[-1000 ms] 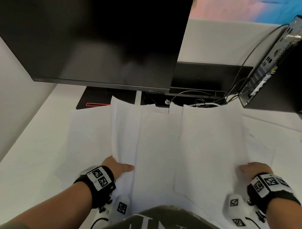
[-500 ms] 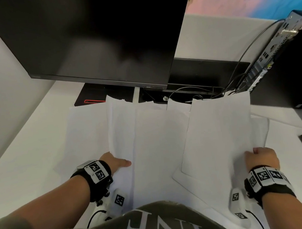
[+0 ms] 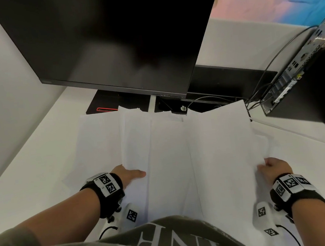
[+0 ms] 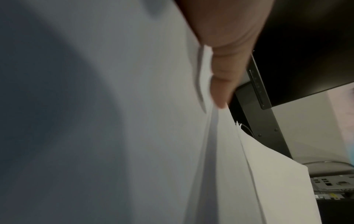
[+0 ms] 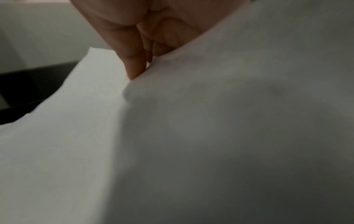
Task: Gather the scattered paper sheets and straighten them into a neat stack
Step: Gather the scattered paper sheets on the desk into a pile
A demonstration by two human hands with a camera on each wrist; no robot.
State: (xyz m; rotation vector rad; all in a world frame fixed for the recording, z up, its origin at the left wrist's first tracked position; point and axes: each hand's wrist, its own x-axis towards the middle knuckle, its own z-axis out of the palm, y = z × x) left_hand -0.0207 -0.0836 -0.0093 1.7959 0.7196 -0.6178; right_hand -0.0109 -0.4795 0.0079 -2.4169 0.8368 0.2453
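1. On the white desk [image 3: 31, 155], in front of the dark monitor [image 3: 110, 38]: paper sheets [image 3: 168, 152] fanned out and overlapping, edges out of line, some far corners reaching the monitor stand.
2. Left hand [image 3: 127, 175]: at the left edge of the fan, thumb over a few sheets; left wrist view shows a thumb [image 4: 226, 78] pressed on sheet edges, apparently pinching them. Fingers beneath hidden.
3. Right hand [image 3: 275, 169]: at the right edge of the fan, fingers curled on the sheets; right wrist view shows fingers [image 5: 134, 66] pinching a lifted sheet.
4. Step in hand, as judged: drawing both sides of the fan toward the middle. Far from finished; no squared stack yet.
5. Recommended: bring both hands inward together, keeping the sheets low and flat so none buckle or slide off.
6. Recommended: check the loose sheet lying further right, toward the computer case [image 3: 302, 81], and the far-left sheet; both likely outside the present hold.
7. Recommended: once gathered, stand on edge and tap to square.
8. Risk: cables [image 3: 263, 85] near the far corners; avoid snagging.
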